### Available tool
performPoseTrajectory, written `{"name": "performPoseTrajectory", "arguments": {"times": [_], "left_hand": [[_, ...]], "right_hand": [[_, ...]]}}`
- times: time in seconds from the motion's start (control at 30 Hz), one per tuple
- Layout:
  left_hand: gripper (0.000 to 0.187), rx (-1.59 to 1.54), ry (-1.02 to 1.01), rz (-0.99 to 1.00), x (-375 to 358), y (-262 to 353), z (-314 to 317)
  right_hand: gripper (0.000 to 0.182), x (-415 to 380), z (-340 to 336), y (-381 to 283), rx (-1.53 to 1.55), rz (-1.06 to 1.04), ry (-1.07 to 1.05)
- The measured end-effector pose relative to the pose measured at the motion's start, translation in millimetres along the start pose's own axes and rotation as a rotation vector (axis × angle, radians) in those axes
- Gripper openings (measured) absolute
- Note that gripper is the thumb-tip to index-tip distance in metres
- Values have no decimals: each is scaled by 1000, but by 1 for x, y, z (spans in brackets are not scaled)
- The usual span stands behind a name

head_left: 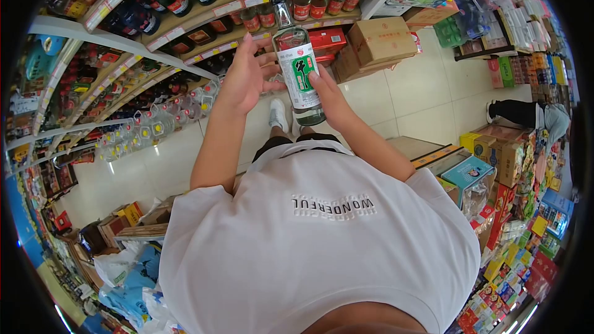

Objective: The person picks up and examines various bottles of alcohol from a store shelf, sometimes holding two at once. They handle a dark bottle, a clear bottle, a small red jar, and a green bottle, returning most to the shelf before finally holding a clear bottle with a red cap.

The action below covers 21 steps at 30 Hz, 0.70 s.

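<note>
A clear glass bottle with a dark cap and a white and green label is held upright in front of the shelves, its cap end toward them. My right hand grips its lower right side, the thumb lying on the label. To the left of the bottle is my left hand, palm toward it, fingers apart and holding nothing. Its fingertips come close to the bottle's left edge; whether they touch it I cannot tell.
Shelves of bottles curve ahead and to the left. Cardboard boxes stand on the tiled floor beyond the bottle. Clear plastic jugs line the left. Another person is at the right, near stacked goods.
</note>
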<state>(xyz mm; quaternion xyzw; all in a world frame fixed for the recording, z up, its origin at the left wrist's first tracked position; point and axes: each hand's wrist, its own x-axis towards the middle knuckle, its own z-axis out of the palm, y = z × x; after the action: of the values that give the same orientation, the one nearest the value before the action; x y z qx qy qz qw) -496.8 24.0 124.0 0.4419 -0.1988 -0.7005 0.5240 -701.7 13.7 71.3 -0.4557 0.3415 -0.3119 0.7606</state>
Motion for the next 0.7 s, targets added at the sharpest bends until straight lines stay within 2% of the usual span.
{"name": "performPoseTrajectory", "arguments": {"times": [0.2, 0.47, 0.57, 0.7], "left_hand": [[52, -23, 15, -84, -4, -4, -3], [47, -136, 52, -262, -15, -6, 9], [47, -96, 30, -197, -11, -20, 13], [53, -234, 204, -183, -4, -31, 34]], "right_hand": [[46, -13, 9, 4, 32, -31, 44], [49, -28, 10, 20, 38, 20, 79], [49, -32, 7, 24, 88, 15, 84], [47, -38, 3, 17, 130, -25, 87]]}}
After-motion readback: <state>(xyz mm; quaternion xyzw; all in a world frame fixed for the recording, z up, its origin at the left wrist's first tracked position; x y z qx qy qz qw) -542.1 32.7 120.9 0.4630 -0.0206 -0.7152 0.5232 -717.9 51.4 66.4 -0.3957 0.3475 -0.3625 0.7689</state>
